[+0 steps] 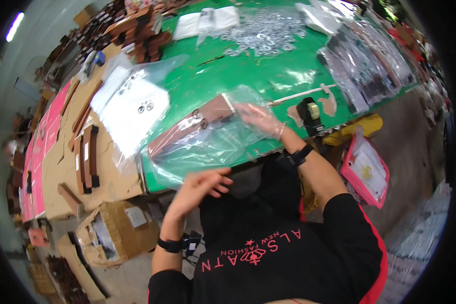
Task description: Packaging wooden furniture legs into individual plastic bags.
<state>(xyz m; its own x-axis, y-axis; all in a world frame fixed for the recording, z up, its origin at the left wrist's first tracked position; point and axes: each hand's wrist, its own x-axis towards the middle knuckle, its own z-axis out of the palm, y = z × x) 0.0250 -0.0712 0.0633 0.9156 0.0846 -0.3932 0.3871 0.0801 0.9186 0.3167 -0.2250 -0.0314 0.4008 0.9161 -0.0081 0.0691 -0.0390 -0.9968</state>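
Pinching lightly, the right hand (261, 119) has its fingers closed on the upper edge of a clear, crinkled plastic bag (207, 142) that lies on the green tabletop (268, 76). A long flat brown wooden piece with small metal fittings (192, 124) lies partly inside that bag, its pale-capped end close to the right fingertips. The left hand (200, 185) is loosely curled at the near edge of the bag; whether it grips the plastic cannot be told.

From the head view, the bagging looks partway done: the brown piece is in, but the bag mouth looks unsealed. A black tape dispenser (309, 115) stands just beside the right wrist. Farther off lie a heap of small silver metal washers (263, 33), already filled clear bags (365, 66) at the right, and more brown wooden pieces on cardboard (88, 157) at the left, seemingly unpacked.
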